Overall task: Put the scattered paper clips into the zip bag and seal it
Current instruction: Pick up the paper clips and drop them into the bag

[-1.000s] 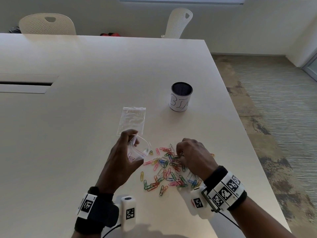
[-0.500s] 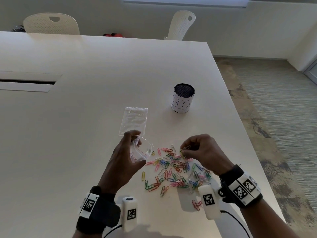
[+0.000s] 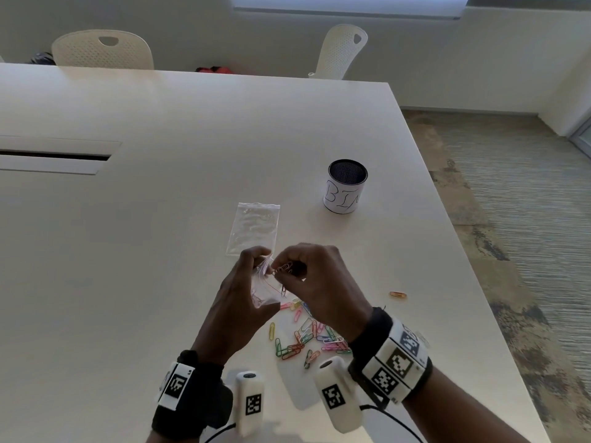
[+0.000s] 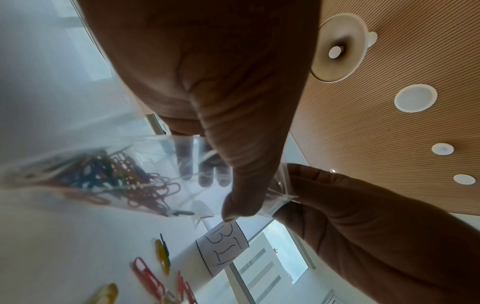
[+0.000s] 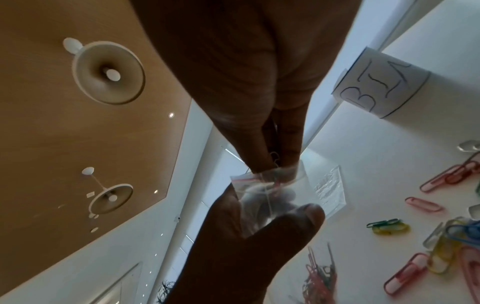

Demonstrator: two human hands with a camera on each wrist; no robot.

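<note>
A pale table (image 3: 160, 219) is seen in a white-walled room, two white chairs (image 3: 102, 47) tucked behind it and patterned carpet (image 3: 527, 219) to the right. A zip bag (image 3: 265, 286), partly filled with clips, is held up by the left hand (image 3: 243, 292); a few clips are pinched at its mouth by the right hand (image 3: 319, 279). Loose paper clips (image 3: 307, 340) are scattered beneath, partly hidden by the wrists. A second bag (image 3: 254, 228) and a mesh cup (image 3: 347, 187) are left beyond.
</note>
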